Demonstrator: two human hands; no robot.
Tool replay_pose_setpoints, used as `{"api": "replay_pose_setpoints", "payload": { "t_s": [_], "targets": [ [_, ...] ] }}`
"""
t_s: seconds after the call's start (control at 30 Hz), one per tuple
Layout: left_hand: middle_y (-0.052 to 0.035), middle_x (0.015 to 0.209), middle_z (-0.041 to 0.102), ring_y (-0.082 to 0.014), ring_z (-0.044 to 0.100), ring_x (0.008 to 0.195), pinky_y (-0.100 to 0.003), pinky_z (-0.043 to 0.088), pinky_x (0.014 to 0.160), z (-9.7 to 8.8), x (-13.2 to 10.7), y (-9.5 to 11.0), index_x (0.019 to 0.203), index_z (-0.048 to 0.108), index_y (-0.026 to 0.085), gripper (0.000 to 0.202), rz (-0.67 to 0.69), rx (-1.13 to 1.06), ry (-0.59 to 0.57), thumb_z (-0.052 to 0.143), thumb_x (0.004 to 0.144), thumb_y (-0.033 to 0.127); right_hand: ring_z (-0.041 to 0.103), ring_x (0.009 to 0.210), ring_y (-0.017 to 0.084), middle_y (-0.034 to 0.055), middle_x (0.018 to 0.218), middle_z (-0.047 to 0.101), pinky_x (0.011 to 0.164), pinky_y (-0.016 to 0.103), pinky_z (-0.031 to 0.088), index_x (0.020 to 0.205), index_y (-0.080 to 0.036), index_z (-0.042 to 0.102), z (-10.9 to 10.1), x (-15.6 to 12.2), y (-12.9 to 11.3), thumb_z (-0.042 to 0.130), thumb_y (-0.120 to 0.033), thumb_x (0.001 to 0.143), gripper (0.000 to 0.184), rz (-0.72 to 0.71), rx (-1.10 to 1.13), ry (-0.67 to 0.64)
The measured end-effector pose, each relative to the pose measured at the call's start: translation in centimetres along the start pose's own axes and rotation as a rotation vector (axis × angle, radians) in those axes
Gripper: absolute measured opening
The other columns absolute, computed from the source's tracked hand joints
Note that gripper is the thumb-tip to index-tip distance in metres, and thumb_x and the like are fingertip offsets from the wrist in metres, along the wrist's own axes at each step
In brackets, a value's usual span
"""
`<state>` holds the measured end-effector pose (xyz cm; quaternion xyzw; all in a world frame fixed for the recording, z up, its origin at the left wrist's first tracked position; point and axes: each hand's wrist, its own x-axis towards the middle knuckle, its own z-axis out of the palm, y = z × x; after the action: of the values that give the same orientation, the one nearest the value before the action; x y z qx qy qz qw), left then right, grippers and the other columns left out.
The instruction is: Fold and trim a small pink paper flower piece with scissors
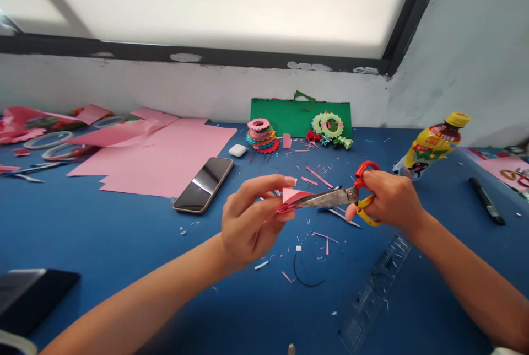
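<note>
Between the thumb and fingers of my left hand (254, 217) is a small folded piece of pink paper (294, 195). My right hand (392, 200) grips a pair of scissors (334, 197) by its red and yellow handles. The metal blades point left, and their tips meet the pink paper; whether they are cutting into it I cannot tell. Pink paper scraps (319, 177) lie scattered on the blue table below both hands. Behind the blades, a pair of tweezers or a similar thin tool (345, 218) is partly hidden.
Large pink sheets (165, 151) and a phone (204, 184) lie left. Scalloped paper rings (263, 137) are stacked at the back, near a green board (285, 115). A yellow-capped bottle (432, 145), a black marker (487, 202) and a clear ruler (376, 294) are on the right.
</note>
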<state>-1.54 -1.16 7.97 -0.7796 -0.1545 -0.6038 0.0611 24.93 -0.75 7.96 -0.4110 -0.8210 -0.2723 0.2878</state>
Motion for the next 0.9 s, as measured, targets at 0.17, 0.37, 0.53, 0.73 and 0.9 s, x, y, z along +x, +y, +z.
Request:
{"api": "replay_pose_setpoints", "payload": {
  "t_s": [0.17,0.37,0.53,0.73,0.9],
  "targets": [
    [-0.0063,0.112,0.060,-0.0126,0.065,0.078,-0.024,0.058,0.057,0.1,-0.3,-0.3,0.081,0.056,0.019,0.007,-0.003,-0.028,-0.005,0.052,0.087,0.018,0.047,0.046,0.010,-0.0017,0.054,0.050,0.048,0.024,0.030,0.066,-0.018,0.047,0.0,0.1,-0.1,0.049,-0.061,0.080,0.045,-0.018,-0.010,-0.015],
    [-0.0089,0.115,0.057,-0.0142,0.065,0.081,-0.026,0.058,0.061,0.2,-0.4,-0.4,0.090,0.057,0.017,0.006,-0.029,-0.083,-0.055,0.051,0.088,0.016,0.049,0.047,0.012,-0.0011,0.055,0.051,0.048,0.025,0.030,0.068,-0.019,0.045,0.1,-0.1,-0.1,0.051,-0.062,0.079,0.044,-0.030,-0.013,-0.003],
    [-0.0102,0.113,0.058,-0.0143,0.063,0.084,-0.027,0.057,0.067,0.3,-0.2,-0.1,0.093,0.058,0.018,0.010,-0.045,-0.084,-0.047,0.051,0.087,0.014,0.049,0.046,0.012,-0.0013,0.055,0.051,0.048,0.025,0.029,0.067,-0.020,0.044,0.1,-0.2,-0.3,0.052,-0.060,0.079,0.043,-0.033,-0.039,0.011],
    [-0.0075,0.106,0.058,-0.0145,0.058,0.091,-0.024,0.054,0.068,0.9,0.0,-0.5,0.093,0.061,0.017,0.013,-0.293,-0.193,-0.113,0.048,0.090,0.015,0.045,0.045,0.010,-0.0011,0.051,0.049,0.049,0.024,0.030,0.061,-0.020,0.043,1.2,-0.4,0.8,0.047,-0.062,0.080,0.046,0.113,0.094,-0.022],
    [-0.0068,0.112,0.053,-0.0089,0.056,0.073,-0.017,0.051,0.050,1.3,-0.3,-1.3,0.091,0.061,0.018,0.015,-0.611,-0.408,-0.182,0.046,0.092,0.023,0.060,0.061,0.021,0.0064,0.070,0.065,0.052,0.027,0.032,0.088,-0.020,0.060,4.1,-1.5,3.9,0.047,-0.064,0.077,0.048,0.503,-0.015,-0.497]
  ]
}}
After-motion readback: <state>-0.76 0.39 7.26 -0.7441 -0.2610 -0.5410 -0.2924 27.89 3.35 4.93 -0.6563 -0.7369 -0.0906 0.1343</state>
